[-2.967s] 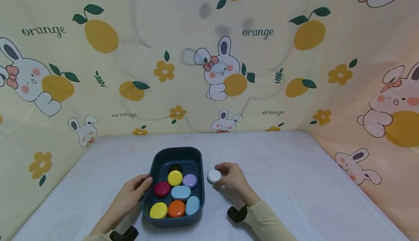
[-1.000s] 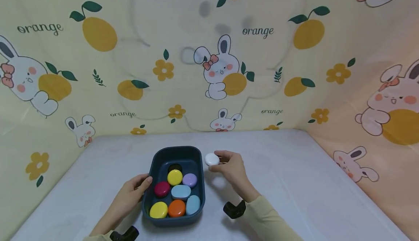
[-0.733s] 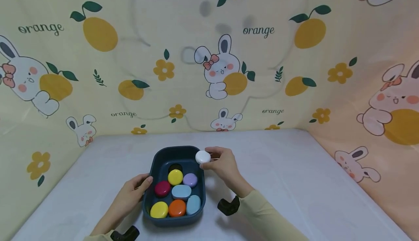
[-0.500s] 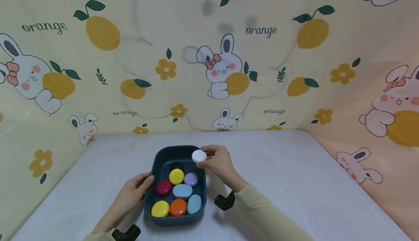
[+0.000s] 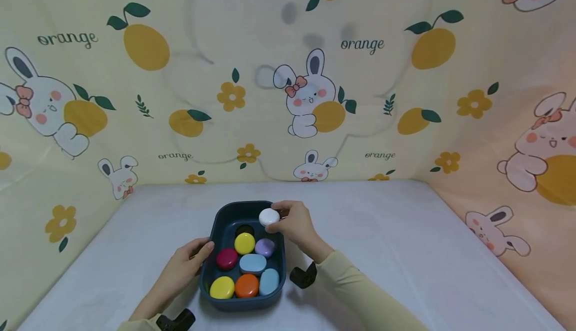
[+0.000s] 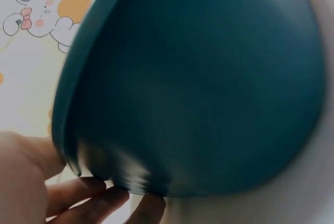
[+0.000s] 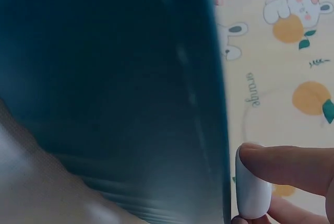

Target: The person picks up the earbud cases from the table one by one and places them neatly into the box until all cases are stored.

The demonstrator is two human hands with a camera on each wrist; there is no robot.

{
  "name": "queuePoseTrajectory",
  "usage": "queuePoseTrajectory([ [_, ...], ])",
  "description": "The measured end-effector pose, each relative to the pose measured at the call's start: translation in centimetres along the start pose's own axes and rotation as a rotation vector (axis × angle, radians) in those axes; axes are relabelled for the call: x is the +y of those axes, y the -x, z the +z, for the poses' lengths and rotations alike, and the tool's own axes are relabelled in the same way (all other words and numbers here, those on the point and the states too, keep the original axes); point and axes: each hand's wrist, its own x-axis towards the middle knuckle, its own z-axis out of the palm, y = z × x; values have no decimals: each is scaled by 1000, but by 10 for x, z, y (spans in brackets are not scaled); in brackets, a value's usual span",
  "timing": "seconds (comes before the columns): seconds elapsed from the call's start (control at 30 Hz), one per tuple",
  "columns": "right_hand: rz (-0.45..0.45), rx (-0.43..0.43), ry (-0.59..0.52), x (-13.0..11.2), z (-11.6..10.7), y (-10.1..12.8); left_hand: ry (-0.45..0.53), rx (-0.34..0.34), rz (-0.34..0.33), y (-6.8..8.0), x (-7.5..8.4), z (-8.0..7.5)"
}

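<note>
- The right hand (image 5: 292, 223) pinches a white pebble (image 5: 269, 216) between thumb and fingertips, and holds it over the far right corner of the dark blue tray (image 5: 220, 218), just above the rim
- The left hand (image 5: 186, 262) lies against the left wall of the tray, with the fingers lightly bent around its edge and the thumb near the rim; it grips the tray
- Inside the tray lie eight other pebbles: a black one (image 5: 245, 230) at the far end, then a yellow pebble (image 5: 244, 243) and a lilac pebble (image 5: 265, 247), then a dark red pebble (image 5: 227, 258) and a pale blue pebble (image 5: 252, 264), and at the near end a second yellow one (image 5: 222, 287), an orange pebble (image 5: 246, 285) and another pale blue one (image 5: 269, 281)
- The tray stands on a pale table (image 5: 405, 251), and I see no loose pebble on the table around it, so I judge the filling is almost done: what is left is to lower the white pebble into the free far part of the tray and let it go
- The head view alone shows the content of the tray and both hands together
- The right wrist view shows the white pebble (image 7: 252, 190) from its thin edge, beside the tray wall and apart from it
- The left wrist view shows the fingers (image 6: 88, 197) under the rounded corner of the tray, which the head view hides
</note>
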Motion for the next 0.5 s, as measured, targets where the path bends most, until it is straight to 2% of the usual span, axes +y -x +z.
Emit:
queuePoseTrajectory([
  [0.5,15,-23,35,-2,7,-6,13,0,21,0,0,0],
])
